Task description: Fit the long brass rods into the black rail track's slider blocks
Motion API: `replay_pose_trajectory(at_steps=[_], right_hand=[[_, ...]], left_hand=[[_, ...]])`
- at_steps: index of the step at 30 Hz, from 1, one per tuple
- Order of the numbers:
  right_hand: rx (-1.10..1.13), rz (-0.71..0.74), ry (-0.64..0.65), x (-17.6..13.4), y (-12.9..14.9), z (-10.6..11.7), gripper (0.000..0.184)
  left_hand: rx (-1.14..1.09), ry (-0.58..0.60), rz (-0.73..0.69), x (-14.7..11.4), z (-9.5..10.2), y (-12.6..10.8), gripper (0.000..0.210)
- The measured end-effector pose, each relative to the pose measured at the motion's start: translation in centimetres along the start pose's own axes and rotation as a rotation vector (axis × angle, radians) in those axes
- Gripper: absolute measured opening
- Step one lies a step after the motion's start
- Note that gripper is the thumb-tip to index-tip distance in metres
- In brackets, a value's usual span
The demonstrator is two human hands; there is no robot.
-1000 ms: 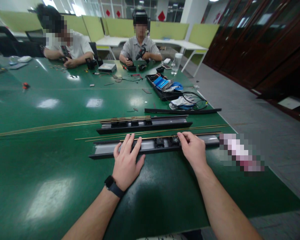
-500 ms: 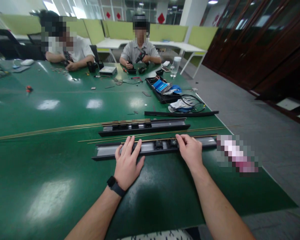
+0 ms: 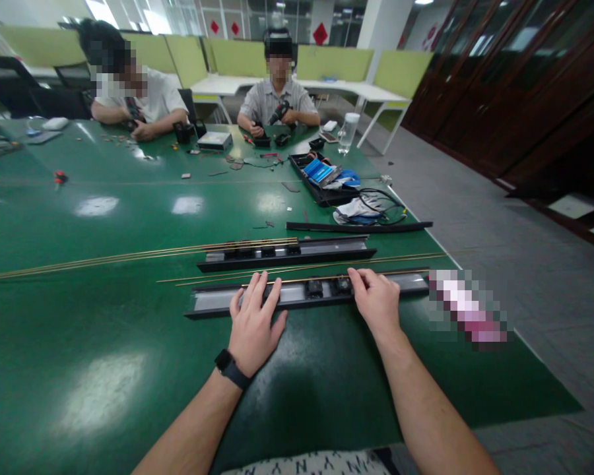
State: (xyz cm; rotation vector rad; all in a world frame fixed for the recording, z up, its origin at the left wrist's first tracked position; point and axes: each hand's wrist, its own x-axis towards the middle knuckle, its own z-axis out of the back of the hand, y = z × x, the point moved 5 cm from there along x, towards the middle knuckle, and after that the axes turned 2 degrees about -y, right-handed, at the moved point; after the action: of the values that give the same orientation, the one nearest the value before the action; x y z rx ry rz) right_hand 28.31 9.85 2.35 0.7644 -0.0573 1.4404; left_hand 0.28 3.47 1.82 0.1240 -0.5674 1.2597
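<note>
A black-edged channel [image 3: 212, 301] with a pale inner floor lies across the green table in front of me. Small black blocks [image 3: 314, 287] sit inside it, and a thin brass rod [image 3: 299, 280] runs along over them. My left hand [image 3: 255, 320] rests on the channel's left part with its fingers spread, hiding what lies beneath. With thumb and forefinger together, my right hand [image 3: 376, 293] pinches the rod near the right-hand block. Two more brass rods [image 3: 178, 284] lie just behind the channel.
Behind lies a second channel [image 3: 334, 251] with long brass rods [image 3: 103, 256] across it. Farther off are a black strip [image 3: 359, 227], a black tray [image 3: 321, 194], gloves [image 3: 359, 210] and a clear bottle [image 3: 348, 132]. Two people sit opposite; one holds a power drill [image 3: 279, 112].
Both hands hold nearly the same places on the channel and rod. The view has shifted very slightly; little else differs.
</note>
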Motion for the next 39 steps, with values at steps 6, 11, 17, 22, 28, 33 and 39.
replay_pose_trajectory(at_steps=[6,11,17,22,28,33,39], right_hand=[[0.000,-0.011,-0.013,-0.06,-0.12,-0.06,0.061],[0.058,0.002,-0.020,-0.11,-0.23,-0.06,0.058],[0.178,-0.036,-0.057,-0.18,-0.38,0.24,0.047],[0.172,0.009,-0.037,-0.14,-0.14,0.19,0.044],[0.131,0.008,-0.026,-0.10,-0.18,0.16,0.047],[0.091,0.028,-0.039,-0.04,-0.12,0.22,0.052],[0.061,0.034,-0.047,0.02,-0.01,0.29,0.054]], left_hand=[[-0.005,0.000,0.006,0.05,0.10,-0.07,0.057],[0.003,-0.009,-0.004,0.02,0.03,-0.08,0.058],[-0.018,-0.016,-0.004,-0.01,-0.07,0.04,0.060],[-0.006,-0.020,-0.014,-0.02,-0.06,0.02,0.060],[0.000,-0.011,-0.008,-0.02,-0.07,0.01,0.058],[-0.013,-0.014,-0.005,0.04,0.03,0.03,0.059],[-0.003,-0.020,-0.013,0.06,0.03,0.05,0.057]])
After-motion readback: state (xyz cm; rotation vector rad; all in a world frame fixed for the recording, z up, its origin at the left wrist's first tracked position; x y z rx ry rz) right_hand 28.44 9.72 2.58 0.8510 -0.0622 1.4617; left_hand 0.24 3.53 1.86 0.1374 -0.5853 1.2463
